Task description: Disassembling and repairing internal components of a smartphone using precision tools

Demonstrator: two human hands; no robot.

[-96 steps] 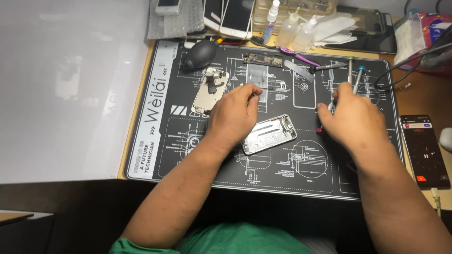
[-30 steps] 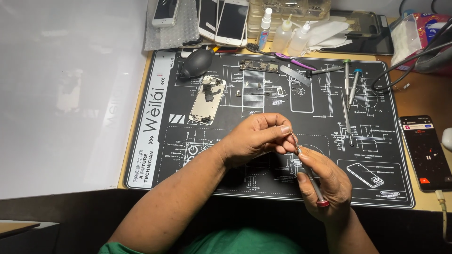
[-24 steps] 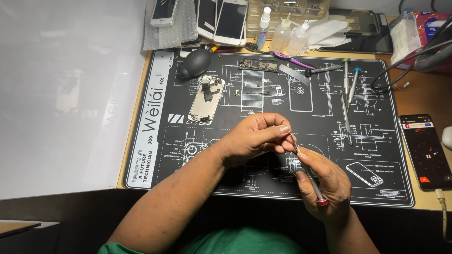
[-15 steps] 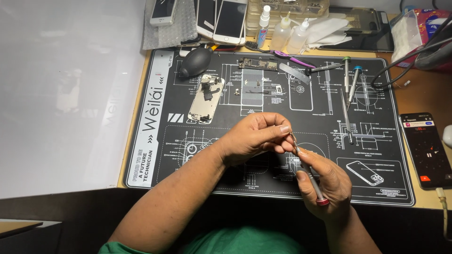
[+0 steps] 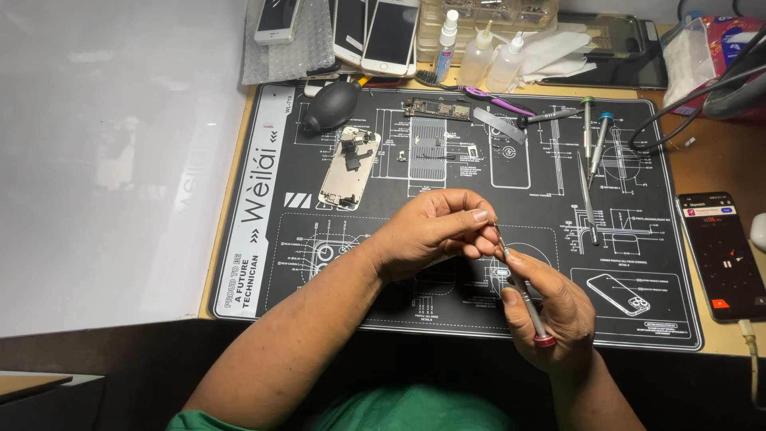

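Observation:
My right hand (image 5: 554, 315) grips a thin silver screwdriver (image 5: 523, 289) with a red end cap, held slanting up to the left above the front of the black repair mat (image 5: 263, 183). My left hand (image 5: 431, 235) reaches in from the left. Its thumb and fingers are pinched around the screwdriver's tip. Whatever small thing sits at that tip is hidden by the fingers. Both hands hover close together just above the mat.
A stripped phone part (image 5: 349, 168), a black air blower (image 5: 331, 104), a circuit board (image 5: 435, 108) and spare screwdrivers (image 5: 590, 136) lie on the mat's far half. Phones (image 5: 391, 32) and small bottles (image 5: 479, 56) line the back edge. A lit smartphone (image 5: 718, 255) lies at right.
About three seconds ago my hands were apart over a silver phone housing and the screwdriver row. They have come together near the front with a screwdriver; the housing is out of sight. Little movement in the last second.

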